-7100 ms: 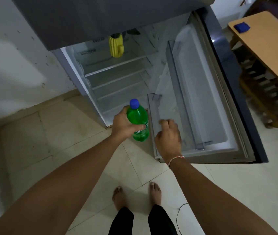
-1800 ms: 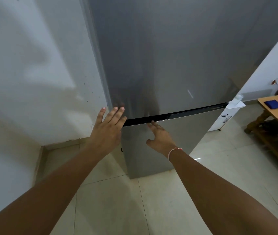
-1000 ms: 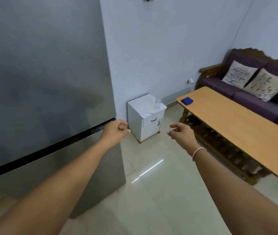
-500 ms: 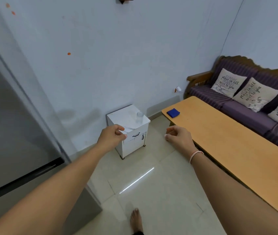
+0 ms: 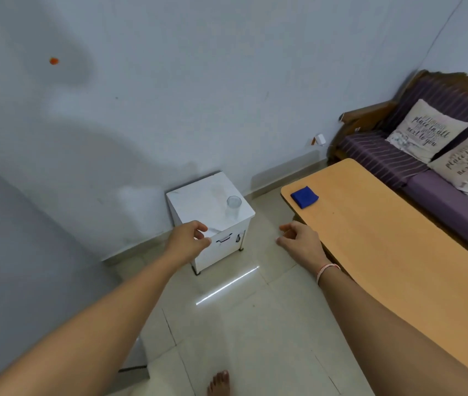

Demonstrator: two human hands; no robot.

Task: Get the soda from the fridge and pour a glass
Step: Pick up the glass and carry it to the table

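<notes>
A clear, empty-looking glass (image 5: 233, 205) stands on the right part of the top of a small white cabinet (image 5: 201, 200) against the wall. My left hand (image 5: 189, 240) hangs in the air in front of the cabinet's near corner, fingers loosely curled, holding nothing. My right hand (image 5: 298, 240) is level with it to the right, between the cabinet and the table end, also loosely curled and holding nothing. No soda bottle is in view. The grey fridge (image 5: 13, 267) shows only as a side panel at the far left.
A long wooden table (image 5: 392, 261) runs along the right with a blue cloth (image 5: 304, 197) at its far end. Behind it is a purple sofa (image 5: 398, 161) with printed cushions. Pale floor tiles (image 5: 241, 338) lie between me and the cabinet; my bare foot shows at the bottom.
The view has swung right, away from the shut fridge, toward the cabinet and glass. Both hands left the fridge door and now float with nothing in them. The green bottle seen earlier is out of sight.
</notes>
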